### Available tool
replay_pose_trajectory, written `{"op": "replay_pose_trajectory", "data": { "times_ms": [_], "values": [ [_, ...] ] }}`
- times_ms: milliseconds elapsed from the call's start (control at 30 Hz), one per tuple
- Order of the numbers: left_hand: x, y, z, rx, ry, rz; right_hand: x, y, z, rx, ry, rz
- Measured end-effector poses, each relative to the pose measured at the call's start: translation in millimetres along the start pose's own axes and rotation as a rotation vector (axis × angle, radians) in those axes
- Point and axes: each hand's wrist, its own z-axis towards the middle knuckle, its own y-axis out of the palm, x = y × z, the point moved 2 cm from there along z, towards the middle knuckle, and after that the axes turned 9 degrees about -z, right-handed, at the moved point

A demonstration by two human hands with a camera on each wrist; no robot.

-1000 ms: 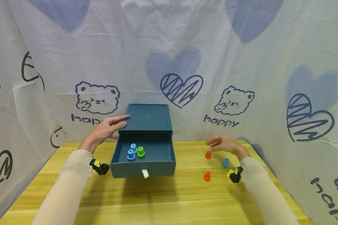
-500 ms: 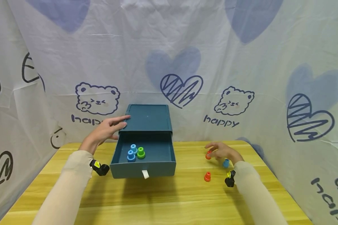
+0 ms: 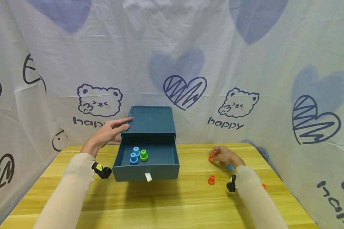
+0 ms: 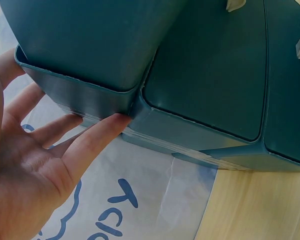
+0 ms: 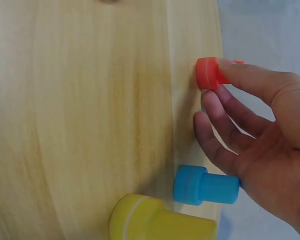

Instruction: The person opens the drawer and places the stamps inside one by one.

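Note:
My left hand [image 3: 104,135] rests against the left side of the dark teal drawer cabinet [image 3: 152,119], fingers extended. In the left wrist view, its fingertips lie along the casing [image 4: 205,125] around the pulled-out top drawer. That drawer [image 3: 160,172] holds two blue pegs [image 3: 133,159] and a green peg [image 3: 144,156]. At the right, my right hand [image 3: 226,155] pinches a red stepped peg [image 5: 207,73] between thumb and fingers, close over the table. A blue peg [image 5: 205,185] and a yellow peg [image 5: 165,220] stand near its palm.
A second red peg [image 3: 211,179] stands on the wooden table [image 3: 160,203] nearer me. A small orange-red piece [image 3: 264,186] shows beside my right sleeve. A white pull tab [image 3: 148,177] sticks out from the drawer front. A printed cloth [image 3: 189,127] hangs behind the table.
My right hand has come down onto the far red peg, and its fingers have closed around it. The right forearm has swung left, uncovering the orange-red piece. The left hand stays put.

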Motion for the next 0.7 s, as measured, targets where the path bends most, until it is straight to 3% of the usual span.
{"op": "replay_pose_trajectory", "data": {
  "times_ms": [333,700],
  "values": [
    [-0.5,0.9,0.2,0.004,0.0,0.009,-2,-4.4,-2,-0.011,-0.06,-0.012],
    [0.3,0.9,-0.2,0.002,0.002,0.007,-17,-16.8,-4,-0.052,-0.123,0.032]
  ]
}}
